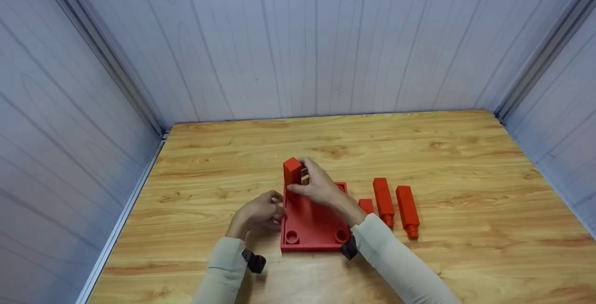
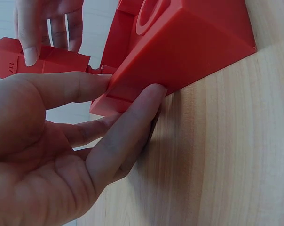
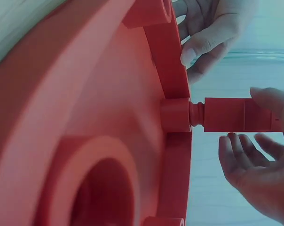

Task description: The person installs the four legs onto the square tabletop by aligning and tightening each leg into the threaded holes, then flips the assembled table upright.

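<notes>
A red rectangular panel [image 1: 307, 222] with a raised rim and round corner sockets lies on the table. At its far left corner a red square leg [image 1: 292, 173] stands upright. The right wrist view shows the leg's grooved peg [image 3: 197, 114] at the mouth of a socket [image 3: 175, 115], its neck still visible. My right hand [image 1: 319, 187] grips this leg, thumb on one side and fingers on the other. My left hand [image 1: 260, 211] touches the panel's left side; in the left wrist view its fairly straight fingers [image 2: 151, 99] press against the outer wall.
To the panel's right lie two red legs, one nearer [image 1: 383, 199] and one farther right [image 1: 408, 208], pegs toward me. Another red piece [image 1: 365, 205] is partly hidden by my right forearm. Pale panelled walls [image 1: 316, 38] enclose the wooden table [image 1: 205, 173] at the back and sides.
</notes>
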Demonstrator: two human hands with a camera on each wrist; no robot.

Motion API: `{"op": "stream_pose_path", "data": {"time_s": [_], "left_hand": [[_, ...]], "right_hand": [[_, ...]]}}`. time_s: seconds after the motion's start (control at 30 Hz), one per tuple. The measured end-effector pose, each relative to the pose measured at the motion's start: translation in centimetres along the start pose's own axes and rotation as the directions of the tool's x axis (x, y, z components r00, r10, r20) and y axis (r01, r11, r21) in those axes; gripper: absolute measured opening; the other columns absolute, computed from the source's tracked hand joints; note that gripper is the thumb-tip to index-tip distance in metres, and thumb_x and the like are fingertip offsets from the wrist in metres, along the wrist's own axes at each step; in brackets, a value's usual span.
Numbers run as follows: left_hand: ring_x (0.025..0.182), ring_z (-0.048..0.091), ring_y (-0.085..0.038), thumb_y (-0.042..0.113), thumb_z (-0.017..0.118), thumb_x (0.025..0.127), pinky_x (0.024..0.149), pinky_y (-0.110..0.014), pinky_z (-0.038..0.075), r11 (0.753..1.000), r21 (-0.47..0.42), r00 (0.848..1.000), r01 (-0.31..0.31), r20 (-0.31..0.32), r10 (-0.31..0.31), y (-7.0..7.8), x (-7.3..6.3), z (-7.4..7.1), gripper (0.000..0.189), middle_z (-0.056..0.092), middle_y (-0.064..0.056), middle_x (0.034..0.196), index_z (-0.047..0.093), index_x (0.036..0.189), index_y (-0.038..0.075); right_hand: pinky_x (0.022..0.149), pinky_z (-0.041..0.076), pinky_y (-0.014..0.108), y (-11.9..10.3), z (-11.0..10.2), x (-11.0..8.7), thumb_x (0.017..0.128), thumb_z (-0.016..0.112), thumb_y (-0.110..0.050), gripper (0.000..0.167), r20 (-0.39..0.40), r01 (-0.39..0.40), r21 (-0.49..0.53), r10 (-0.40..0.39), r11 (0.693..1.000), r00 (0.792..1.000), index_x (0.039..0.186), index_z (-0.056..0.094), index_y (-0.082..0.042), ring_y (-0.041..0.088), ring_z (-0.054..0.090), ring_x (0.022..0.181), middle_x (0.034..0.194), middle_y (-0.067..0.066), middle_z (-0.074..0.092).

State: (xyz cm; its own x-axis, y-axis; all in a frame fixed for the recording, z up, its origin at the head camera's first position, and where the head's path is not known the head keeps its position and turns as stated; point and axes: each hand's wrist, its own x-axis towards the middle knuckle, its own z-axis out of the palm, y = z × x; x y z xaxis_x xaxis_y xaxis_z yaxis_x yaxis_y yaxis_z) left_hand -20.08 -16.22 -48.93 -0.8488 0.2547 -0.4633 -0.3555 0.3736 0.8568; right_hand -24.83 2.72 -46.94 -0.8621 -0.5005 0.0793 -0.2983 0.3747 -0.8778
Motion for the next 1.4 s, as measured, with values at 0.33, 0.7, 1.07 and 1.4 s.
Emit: {"op": "stream_pose_path", "data": {"time_s": [0.33,0.7,1.07,1.4], "left_hand": [[0.075,0.054,-0.019,-0.002,0.049,0.087,0.069,-0.036,0.056,1.0,-0.029,1.0,0.0,0.004,0.0,-0.1,0.0,0.0,0.041,0.053,-0.01,0.092,0.04,0.127,-0.003],[0.073,0.057,-0.019,0.0,0.05,0.087,0.069,-0.037,0.057,1.0,-0.018,1.0,0.003,-0.012,-0.003,0.0,-0.1,0.1,0.041,0.055,-0.01,0.084,0.041,0.127,-0.003],[0.069,0.05,-0.018,-0.004,0.048,0.084,0.066,-0.033,0.053,0.999,-0.03,1.0,-0.013,0.014,0.014,0.0,0.0,0.1,0.043,0.054,-0.01,0.087,0.038,0.126,-0.004],[0.074,0.055,-0.02,-0.002,0.05,0.085,0.07,-0.037,0.056,1.0,-0.002,1.0,0.007,-0.008,-0.007,0.0,0.0,0.1,0.043,0.054,-0.01,0.087,0.04,0.126,-0.003]], "right_hand": [[0.103,0.042,0.044,0.1,-1.2,0.5,0.089,0.06,0.001,0.056,0.147,0.028,0.214,-0.06,0.977,0.987,0.14,0.04,-0.01,0.025,0.05,0.123,0.129,0.011,0.054],[0.098,0.047,0.04,0.4,-0.7,0.8,0.087,0.066,-0.005,0.051,0.076,0.043,0.208,-0.06,0.977,0.995,0.135,0.047,-0.008,0.026,0.055,0.12,0.125,0.012,0.058],[0.088,0.053,0.035,0.3,-0.3,0.5,0.086,0.071,-0.016,0.041,-0.004,0.073,0.052,-0.073,0.996,0.997,0.121,0.051,-0.011,0.023,0.061,0.107,0.114,0.007,0.062],[0.084,0.053,0.034,0.3,0.2,0.3,0.084,0.073,-0.027,0.051,-0.047,0.056,0.002,-0.056,0.998,0.997,0.126,0.047,-0.012,0.023,0.062,0.098,0.113,0.008,0.06]]}}
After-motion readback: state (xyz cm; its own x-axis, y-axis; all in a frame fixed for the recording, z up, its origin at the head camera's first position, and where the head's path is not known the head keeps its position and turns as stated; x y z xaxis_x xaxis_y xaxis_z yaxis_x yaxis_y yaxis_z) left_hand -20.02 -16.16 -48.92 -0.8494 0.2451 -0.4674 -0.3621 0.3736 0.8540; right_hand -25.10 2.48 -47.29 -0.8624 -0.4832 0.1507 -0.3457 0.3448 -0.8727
